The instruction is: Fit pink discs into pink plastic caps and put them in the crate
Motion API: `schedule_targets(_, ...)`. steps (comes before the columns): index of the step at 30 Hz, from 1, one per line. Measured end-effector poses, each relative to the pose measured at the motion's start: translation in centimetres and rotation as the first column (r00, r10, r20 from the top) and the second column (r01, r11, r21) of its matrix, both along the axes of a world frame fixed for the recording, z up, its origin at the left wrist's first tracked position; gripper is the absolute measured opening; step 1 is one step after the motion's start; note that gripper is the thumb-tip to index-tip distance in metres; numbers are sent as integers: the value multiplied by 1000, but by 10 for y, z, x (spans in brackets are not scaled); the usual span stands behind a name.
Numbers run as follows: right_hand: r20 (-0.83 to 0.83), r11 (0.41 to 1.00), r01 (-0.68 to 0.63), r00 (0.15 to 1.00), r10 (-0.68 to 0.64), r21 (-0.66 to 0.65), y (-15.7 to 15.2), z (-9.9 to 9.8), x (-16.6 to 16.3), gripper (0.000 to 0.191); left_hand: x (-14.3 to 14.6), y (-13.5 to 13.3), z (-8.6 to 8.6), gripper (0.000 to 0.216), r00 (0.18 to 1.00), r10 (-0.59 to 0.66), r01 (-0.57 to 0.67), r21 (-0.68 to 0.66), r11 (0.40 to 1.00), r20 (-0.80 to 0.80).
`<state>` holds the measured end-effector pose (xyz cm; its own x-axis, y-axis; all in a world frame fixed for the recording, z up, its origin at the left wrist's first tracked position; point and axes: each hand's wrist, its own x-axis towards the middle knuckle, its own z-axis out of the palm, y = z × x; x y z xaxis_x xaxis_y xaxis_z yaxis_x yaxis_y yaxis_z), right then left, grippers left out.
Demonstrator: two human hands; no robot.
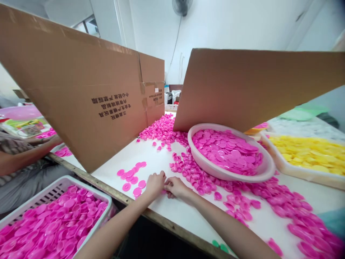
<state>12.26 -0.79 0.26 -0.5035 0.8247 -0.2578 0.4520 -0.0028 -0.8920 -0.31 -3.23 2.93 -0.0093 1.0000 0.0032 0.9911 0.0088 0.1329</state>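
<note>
Glossy magenta plastic caps [194,172] spread over the white table [172,219] in a loose band, some lying flat, others tipped on their rims, curving past a round white basin [201,164] heaped with more. The left hand [155,184] and right hand [175,187] rest close together at the band's edge, their fingertips [162,175] almost meeting; whether they pinch a cap, I cannot tell. A small flat cluster of caps [132,180] lies just left of them, and a white crate [88,189] brimming with caps sits beyond the table edge.

Bare hands [155,185] among scattered pink plastic caps [185,167] on a white tabletop [172,223]
</note>
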Motion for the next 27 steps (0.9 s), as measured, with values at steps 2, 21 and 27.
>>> schedule_targets(2, 78, 968, -7, 997, -13, 251, 7, 7, 5, 17, -33, -18, 23, 31, 998, 63, -61, 62, 996, -21)
schedule_targets(21, 217, 797, -124, 976, -9, 591, 2, -2, 10, 30, -75, -32, -16, 31, 978, 204, -204, 15, 979, 34)
schedule_targets(27, 41, 818, 84, 991, -130, 568, -11, -10, 13, 26, -62, -25, -9, 14, 905, 80, -99, 25, 995, 418)
